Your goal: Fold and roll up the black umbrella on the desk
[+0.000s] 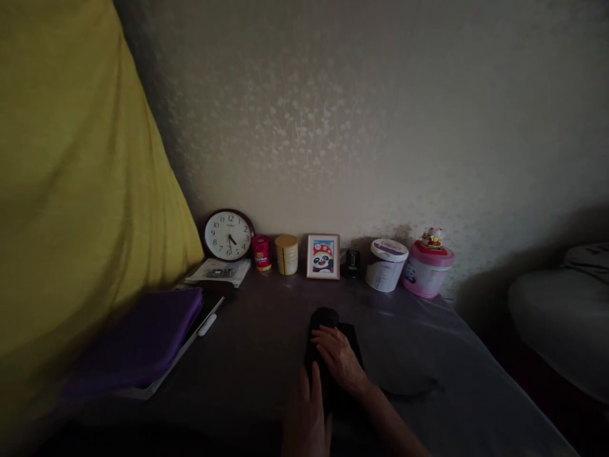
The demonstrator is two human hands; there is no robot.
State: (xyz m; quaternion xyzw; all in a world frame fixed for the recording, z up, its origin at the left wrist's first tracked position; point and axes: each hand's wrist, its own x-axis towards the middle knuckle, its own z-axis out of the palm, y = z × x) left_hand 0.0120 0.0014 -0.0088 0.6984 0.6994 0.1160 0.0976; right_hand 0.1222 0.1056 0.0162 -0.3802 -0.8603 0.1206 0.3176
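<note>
A black, soft-looking item [325,315], long and narrow with a rounded far end, lies on the grey-covered table in front of me. It is too dark to tell its exact kind. My right hand [341,362] rests flat on its upper part, fingers stretched to the left. Lower down, my left hand [307,409] is against its left side, with fingers pointing away from me. Another black flap [351,335] shows just beyond my right wrist. A dark, flat shape [406,374] lies on the table to the right; whether it joins the black item is unclear.
Along the wall stand a round clock [229,235], a red tin [261,252], a yellow-lidded can [287,255], a panda picture frame [323,257], a white tub [386,266] and a pink tub [425,273]. A purple case [147,336] lies left, beside a yellow curtain [85,158].
</note>
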